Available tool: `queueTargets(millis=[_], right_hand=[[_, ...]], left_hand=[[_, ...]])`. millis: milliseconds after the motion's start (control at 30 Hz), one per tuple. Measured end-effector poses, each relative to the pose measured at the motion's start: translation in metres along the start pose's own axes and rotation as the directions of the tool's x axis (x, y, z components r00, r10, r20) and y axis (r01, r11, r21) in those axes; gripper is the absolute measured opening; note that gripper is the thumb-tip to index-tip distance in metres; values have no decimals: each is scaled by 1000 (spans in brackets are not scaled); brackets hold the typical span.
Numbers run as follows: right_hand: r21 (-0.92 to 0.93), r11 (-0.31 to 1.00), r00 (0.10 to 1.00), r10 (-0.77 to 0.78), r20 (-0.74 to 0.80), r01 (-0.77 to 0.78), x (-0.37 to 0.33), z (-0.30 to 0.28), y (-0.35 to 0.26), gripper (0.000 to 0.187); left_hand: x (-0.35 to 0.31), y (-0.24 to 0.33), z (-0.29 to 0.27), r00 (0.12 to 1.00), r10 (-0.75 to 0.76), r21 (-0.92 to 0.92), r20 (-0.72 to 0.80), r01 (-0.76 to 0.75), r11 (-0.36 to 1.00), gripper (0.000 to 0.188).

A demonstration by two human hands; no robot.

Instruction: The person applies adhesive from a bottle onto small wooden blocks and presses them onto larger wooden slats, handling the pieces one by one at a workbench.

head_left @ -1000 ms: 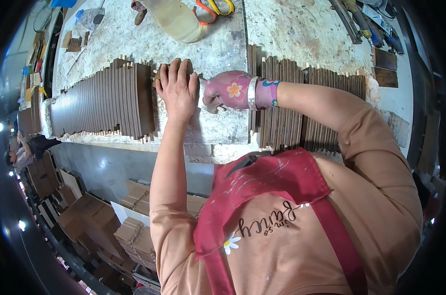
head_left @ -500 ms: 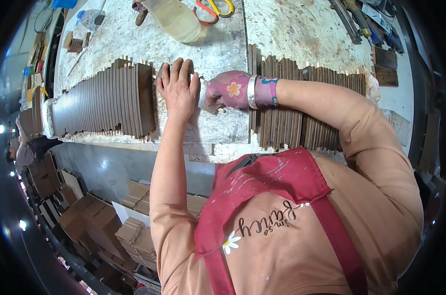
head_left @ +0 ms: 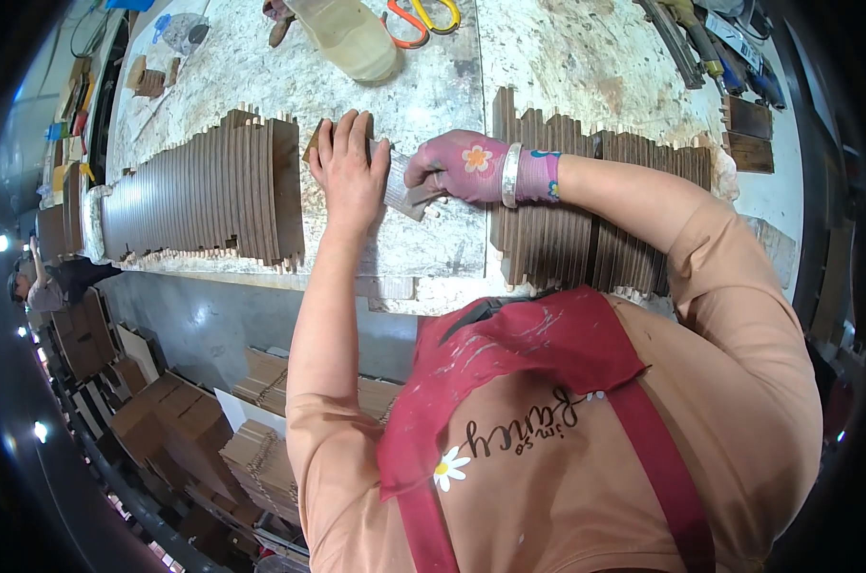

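Observation:
My bare left hand (head_left: 350, 181) lies with its fingers stretched out on a narrow brown wooden piece (head_left: 313, 141), mostly hidden beneath it. Close on its right, my right hand (head_left: 457, 169), in a purple flowered glove with a silvery band at the wrist, has its fingers closed at a flat, grey, ribbed piece (head_left: 401, 191). That piece slants between the two hands; its exact kind is unclear. Small pale wooden pegs (head_left: 434, 208) lie just below the gloved fingers. The right wrist passes over the upper part of a row of brown boards (head_left: 548, 215).
Another row of brown pegged boards (head_left: 199, 196) stands to the left. Beyond my hands are a bottle of cloudy liquid (head_left: 352, 43) and orange-and-yellow-handled scissors (head_left: 423, 21). Tools (head_left: 686, 38) lie far right. Stacked boards (head_left: 261, 458) stand below the bench; a person (head_left: 46, 286) is far left.
My right hand has shifted slightly to the right, showing more of the grey ribbed piece and the pegs. The left hand has barely moved; the end of the brown piece shows more.

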State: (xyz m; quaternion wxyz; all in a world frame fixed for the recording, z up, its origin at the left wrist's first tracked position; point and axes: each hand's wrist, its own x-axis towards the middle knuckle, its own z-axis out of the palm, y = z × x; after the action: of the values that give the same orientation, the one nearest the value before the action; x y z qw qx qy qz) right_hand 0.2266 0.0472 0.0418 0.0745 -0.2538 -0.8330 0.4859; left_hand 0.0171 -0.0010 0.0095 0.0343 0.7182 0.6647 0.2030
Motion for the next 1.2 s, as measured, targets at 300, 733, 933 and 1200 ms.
queueTargets(millis=[300, 733, 933, 1200], right_hand=[[-280, 956, 980, -133, -146, 88, -8, 3, 0, 14], [-63, 995, 969, -94, -226, 82, -22, -13, -13, 20], [280, 957, 933, 34, -358, 73, -20, -19, -8, 19], [-103, 993, 992, -73, -101, 63, -11, -14, -6, 15]], left_hand=[[-12, 5, -19, 972, 135, 77, 192, -152, 985, 47], [-24, 10, -48, 934, 118, 8, 337, -129, 992, 90], [-26, 19, -55, 901, 68, 48, 428, -98, 994, 104], [10, -10, -43, 982, 59, -8, 179, -59, 998, 73]])
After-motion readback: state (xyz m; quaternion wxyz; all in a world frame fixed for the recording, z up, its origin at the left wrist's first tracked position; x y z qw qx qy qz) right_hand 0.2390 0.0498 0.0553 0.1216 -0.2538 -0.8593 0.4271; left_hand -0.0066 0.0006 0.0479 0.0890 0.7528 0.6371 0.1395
